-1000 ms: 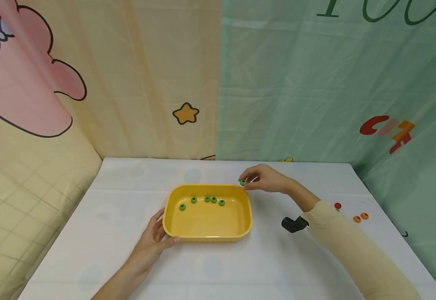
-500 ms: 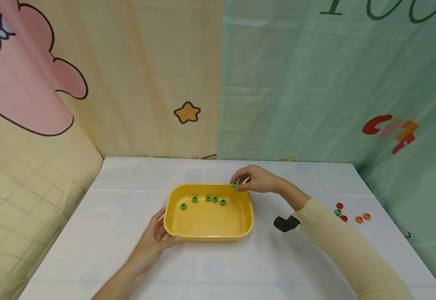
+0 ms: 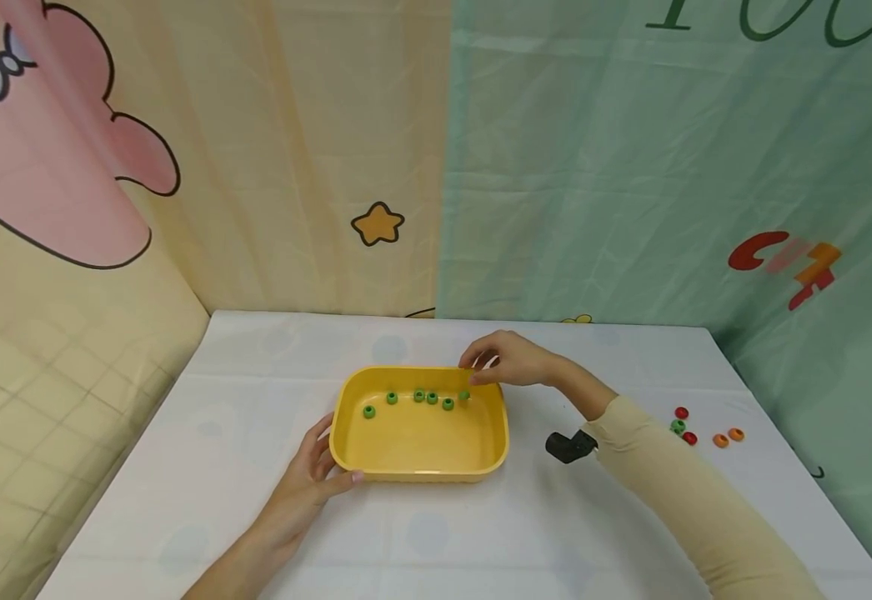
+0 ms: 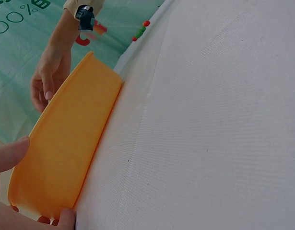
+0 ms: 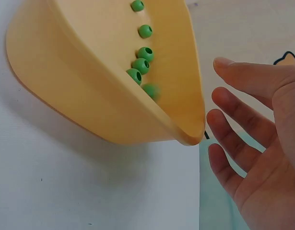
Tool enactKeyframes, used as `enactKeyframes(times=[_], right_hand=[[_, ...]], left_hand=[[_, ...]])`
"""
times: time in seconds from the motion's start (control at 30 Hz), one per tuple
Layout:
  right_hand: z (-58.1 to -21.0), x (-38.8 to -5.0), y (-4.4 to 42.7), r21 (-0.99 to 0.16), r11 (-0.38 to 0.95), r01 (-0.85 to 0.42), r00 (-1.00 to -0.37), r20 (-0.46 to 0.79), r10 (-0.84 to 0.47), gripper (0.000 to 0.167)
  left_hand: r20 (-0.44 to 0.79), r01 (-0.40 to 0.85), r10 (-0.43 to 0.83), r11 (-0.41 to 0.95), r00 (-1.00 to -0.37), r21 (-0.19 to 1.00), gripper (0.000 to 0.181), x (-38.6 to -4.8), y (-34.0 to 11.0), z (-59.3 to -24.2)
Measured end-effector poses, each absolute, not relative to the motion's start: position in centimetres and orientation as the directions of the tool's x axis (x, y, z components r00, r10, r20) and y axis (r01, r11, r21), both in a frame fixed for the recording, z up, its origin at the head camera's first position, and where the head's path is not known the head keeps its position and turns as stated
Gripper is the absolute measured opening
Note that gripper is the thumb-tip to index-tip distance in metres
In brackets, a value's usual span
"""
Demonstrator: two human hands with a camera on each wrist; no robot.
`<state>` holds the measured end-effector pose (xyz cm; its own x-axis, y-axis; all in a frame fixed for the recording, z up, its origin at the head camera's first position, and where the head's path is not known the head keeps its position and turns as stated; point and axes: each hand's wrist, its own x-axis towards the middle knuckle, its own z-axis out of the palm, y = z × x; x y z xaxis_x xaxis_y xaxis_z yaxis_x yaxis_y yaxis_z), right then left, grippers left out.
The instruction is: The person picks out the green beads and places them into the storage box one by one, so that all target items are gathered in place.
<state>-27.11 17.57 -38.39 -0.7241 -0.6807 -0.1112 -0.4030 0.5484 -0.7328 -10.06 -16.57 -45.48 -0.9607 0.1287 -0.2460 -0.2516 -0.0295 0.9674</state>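
A yellow plastic tray (image 3: 419, 477) stands on the white cloth with several green beads (image 3: 419, 396) inside, mostly towards its far side. My left hand (image 3: 304, 492) holds the tray's left end, thumb at the near corner and fingers around the side; the left wrist view shows the thumb (image 4: 12, 154) at the rim. Over the far right corner is my right hand (image 3: 514, 358), its fingers apart and holding nothing. Just below its fingertips a green bead (image 3: 464, 395) is in the tray, blurred in the right wrist view.
On the right of the table lie red beads (image 3: 689, 438), a green bead (image 3: 678, 426) and orange beads (image 3: 720, 441). A black device (image 3: 571, 447) is worn at the right wrist. Printed curtains (image 3: 571, 167) hang behind the table's far edge.
My right hand has moved left to the tray's far right corner. The green bead it pinched is let go and has dropped into the tray. The left hand keeps its hold.
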Motion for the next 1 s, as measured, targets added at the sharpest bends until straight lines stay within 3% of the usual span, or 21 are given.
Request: enactKeyframes(times=[1.0], right_hand=[[-38.5,-25.5,24.4,-0.758,0.565,-0.327,-0.821,-0.068,-0.566,0.023]], left_hand=[[-0.241,-0.245,0.129,-0.024,-0.962,0.969,0.100,-10.1,-16.3,-45.3]])
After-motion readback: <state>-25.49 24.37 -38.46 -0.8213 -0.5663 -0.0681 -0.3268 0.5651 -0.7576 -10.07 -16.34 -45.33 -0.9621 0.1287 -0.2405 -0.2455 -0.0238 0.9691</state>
